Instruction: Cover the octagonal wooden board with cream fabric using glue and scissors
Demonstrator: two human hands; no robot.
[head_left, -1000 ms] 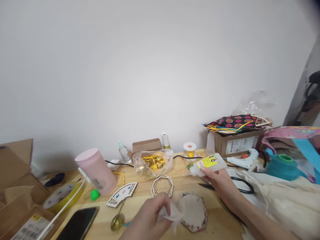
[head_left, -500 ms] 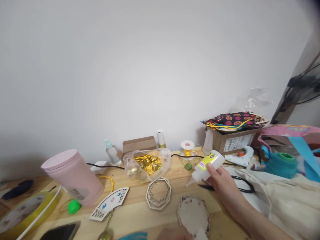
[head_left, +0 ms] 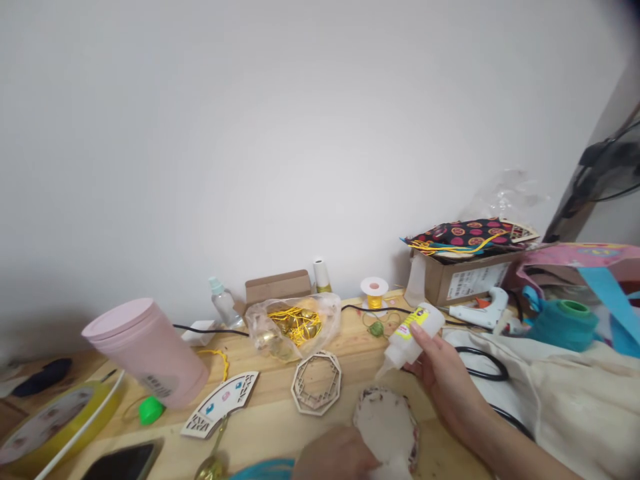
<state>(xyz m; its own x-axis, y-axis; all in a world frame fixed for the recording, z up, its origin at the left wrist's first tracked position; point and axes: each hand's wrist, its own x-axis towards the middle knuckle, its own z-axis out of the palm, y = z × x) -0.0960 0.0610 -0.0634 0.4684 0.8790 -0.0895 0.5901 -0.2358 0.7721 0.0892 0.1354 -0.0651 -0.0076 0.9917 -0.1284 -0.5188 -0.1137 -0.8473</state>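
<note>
My right hand is closed around a white glue bottle with a yellow label. The bottle is tilted, its nozzle pointing down and left just above the far edge of a pale, roundish flat piece with a dark, uneven rim. My left hand, blurred at the bottom edge, has its fingers by the near left side of that piece; whether they grip it is unclear. An octagonal wooden lattice frame lies on the table just beyond my left hand. Left of it is a fan-shaped wooden piece with small painted figures.
A pink tumbler, yellow tape roll and phone are at left. Behind are a bag of gold bells and a thread spool. A glue gun, cardboard box and cream cloth stand at right.
My left hand has come further into view at the bottom, beside the pale piece. The glue bottle has dropped slightly, bringing its nozzle closer to the piece's far edge.
</note>
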